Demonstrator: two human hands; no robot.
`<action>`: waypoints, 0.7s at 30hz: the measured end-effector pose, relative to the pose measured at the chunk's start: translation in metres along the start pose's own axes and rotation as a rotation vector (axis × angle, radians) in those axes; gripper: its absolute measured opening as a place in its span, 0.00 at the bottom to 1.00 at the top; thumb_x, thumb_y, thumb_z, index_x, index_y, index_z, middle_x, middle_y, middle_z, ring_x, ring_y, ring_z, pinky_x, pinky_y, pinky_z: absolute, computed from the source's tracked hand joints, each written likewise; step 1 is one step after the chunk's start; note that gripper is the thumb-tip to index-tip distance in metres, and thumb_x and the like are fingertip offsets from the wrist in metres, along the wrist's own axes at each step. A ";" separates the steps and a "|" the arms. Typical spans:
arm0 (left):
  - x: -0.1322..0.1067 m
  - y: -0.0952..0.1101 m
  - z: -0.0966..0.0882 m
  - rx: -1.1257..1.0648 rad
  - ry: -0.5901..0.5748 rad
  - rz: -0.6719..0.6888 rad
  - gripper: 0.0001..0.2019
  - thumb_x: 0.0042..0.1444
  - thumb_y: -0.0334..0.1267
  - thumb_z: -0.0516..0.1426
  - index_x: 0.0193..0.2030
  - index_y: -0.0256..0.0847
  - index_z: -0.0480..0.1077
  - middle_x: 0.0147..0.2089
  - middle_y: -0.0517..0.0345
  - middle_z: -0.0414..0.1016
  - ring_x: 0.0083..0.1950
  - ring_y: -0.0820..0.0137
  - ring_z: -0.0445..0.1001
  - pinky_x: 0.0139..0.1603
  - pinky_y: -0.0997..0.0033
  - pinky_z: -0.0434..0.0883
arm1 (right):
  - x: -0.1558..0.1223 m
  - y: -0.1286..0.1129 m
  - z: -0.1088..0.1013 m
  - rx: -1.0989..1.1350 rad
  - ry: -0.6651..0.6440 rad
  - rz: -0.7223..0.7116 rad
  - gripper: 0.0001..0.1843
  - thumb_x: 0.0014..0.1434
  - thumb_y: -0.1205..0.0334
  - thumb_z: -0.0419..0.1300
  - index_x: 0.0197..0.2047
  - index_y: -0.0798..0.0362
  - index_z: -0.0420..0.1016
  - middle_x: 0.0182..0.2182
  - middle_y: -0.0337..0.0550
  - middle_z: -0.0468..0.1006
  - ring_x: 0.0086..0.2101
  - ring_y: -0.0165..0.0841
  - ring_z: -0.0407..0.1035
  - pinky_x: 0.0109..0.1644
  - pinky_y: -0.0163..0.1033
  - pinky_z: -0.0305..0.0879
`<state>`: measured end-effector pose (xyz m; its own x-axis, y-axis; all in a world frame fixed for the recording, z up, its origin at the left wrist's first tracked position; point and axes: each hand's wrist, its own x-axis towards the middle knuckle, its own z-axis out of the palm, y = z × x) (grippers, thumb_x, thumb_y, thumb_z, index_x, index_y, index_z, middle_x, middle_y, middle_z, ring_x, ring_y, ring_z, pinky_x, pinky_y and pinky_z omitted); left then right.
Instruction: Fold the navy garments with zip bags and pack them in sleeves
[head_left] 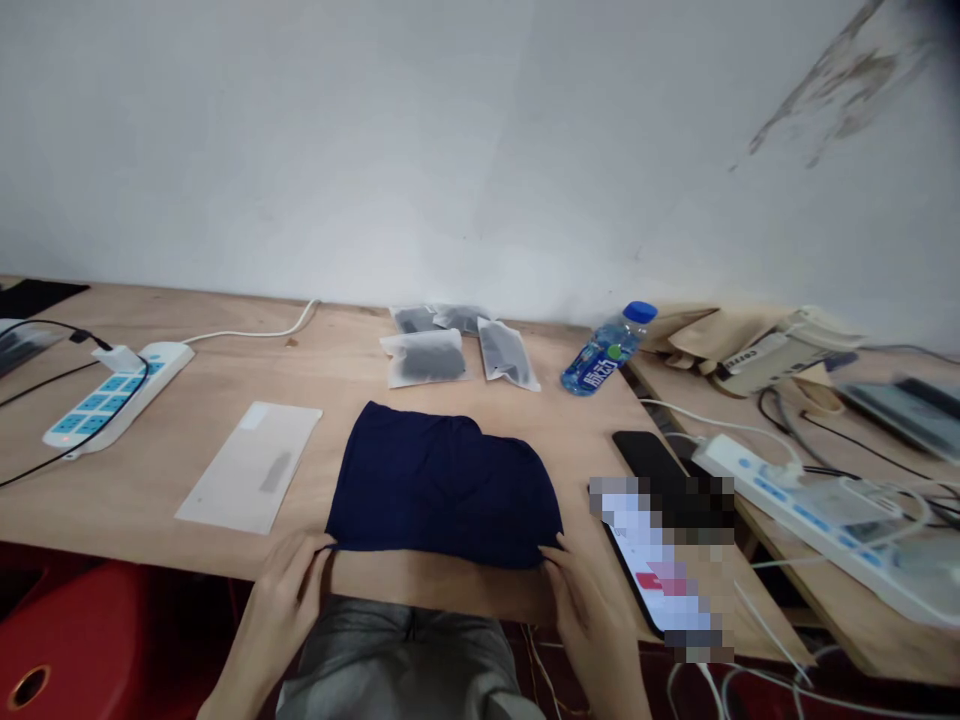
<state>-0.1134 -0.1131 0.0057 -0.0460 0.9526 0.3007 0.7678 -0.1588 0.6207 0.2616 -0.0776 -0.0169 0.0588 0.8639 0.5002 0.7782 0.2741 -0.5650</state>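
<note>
Lying between nine and ten o'clock from the navy cloth, a white power strip carries a white adapter with a black cable, and a white cord runs off its far end toward the wall. Out at eight o'clock, below the table's edge, sits a red stool (the round hole in it shows). At nine o'clock, closer in, a flat whitish pouch lies aslant, just beside the cloth. The left hand, at eight o'clock, pinches the cloth's near left corner between thumb and fingers. The cloth itself lies spread on the wooden table in front of the person, close to the near edge, slightly wrinkled, its far edge sloping down on the right. Straight up at twelve, four frosted packets with dark contents rest together before the wall. At four o'clock the right hand has the near right corner pinched likewise. A bottle with a blue cap stands between one and two; near four o'clock lies a lit phone, partly pixelated. Farther right, a brown paper bag lies at two, and a second power strip at three.
</note>
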 end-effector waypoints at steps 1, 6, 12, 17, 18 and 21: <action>-0.004 0.002 -0.003 -0.009 0.006 -0.027 0.10 0.64 0.40 0.50 0.47 0.49 0.71 0.45 0.54 0.78 0.50 0.60 0.77 0.54 0.57 0.73 | -0.003 -0.005 -0.003 0.004 -0.011 0.031 0.12 0.65 0.54 0.53 0.45 0.46 0.75 0.47 0.49 0.80 0.47 0.44 0.75 0.51 0.51 0.73; 0.015 0.006 -0.012 -0.084 0.064 -0.134 0.12 0.66 0.42 0.46 0.49 0.47 0.67 0.46 0.51 0.76 0.50 0.60 0.76 0.51 0.59 0.72 | 0.015 -0.028 -0.013 -0.032 0.003 0.085 0.14 0.65 0.52 0.52 0.45 0.47 0.74 0.37 0.48 0.81 0.39 0.43 0.76 0.44 0.48 0.72; 0.128 0.002 0.006 -0.169 0.119 -0.084 0.14 0.65 0.44 0.46 0.53 0.44 0.63 0.49 0.49 0.75 0.50 0.62 0.77 0.50 0.61 0.72 | 0.106 -0.026 0.007 -0.073 -0.104 0.103 0.20 0.67 0.48 0.46 0.43 0.49 0.75 0.40 0.50 0.80 0.44 0.44 0.73 0.49 0.47 0.67; 0.189 -0.003 0.019 -0.058 0.051 -0.067 0.19 0.62 0.44 0.51 0.57 0.37 0.63 0.49 0.42 0.74 0.51 0.56 0.76 0.55 0.53 0.70 | 0.150 -0.012 0.028 -0.137 -0.194 0.118 0.19 0.65 0.51 0.48 0.41 0.54 0.75 0.39 0.53 0.79 0.40 0.43 0.72 0.46 0.46 0.66; 0.189 -0.003 0.021 -0.032 0.054 -0.048 0.20 0.61 0.45 0.53 0.56 0.37 0.64 0.52 0.40 0.72 0.55 0.54 0.73 0.58 0.51 0.67 | 0.147 -0.013 0.028 -0.153 -0.169 0.121 0.18 0.64 0.51 0.49 0.42 0.54 0.75 0.40 0.55 0.78 0.41 0.44 0.72 0.47 0.46 0.65; 0.169 -0.006 0.025 0.057 0.037 0.027 0.20 0.62 0.47 0.52 0.57 0.39 0.66 0.57 0.41 0.69 0.60 0.54 0.69 0.62 0.51 0.64 | 0.118 -0.020 0.021 -0.214 -0.028 0.144 0.17 0.64 0.52 0.50 0.44 0.53 0.75 0.42 0.58 0.78 0.42 0.46 0.72 0.45 0.47 0.65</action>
<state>-0.1103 0.0553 0.0347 -0.0472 0.9378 0.3441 0.8039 -0.1688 0.5703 0.2398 0.0272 0.0395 0.1636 0.8998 0.4045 0.8780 0.0541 -0.4755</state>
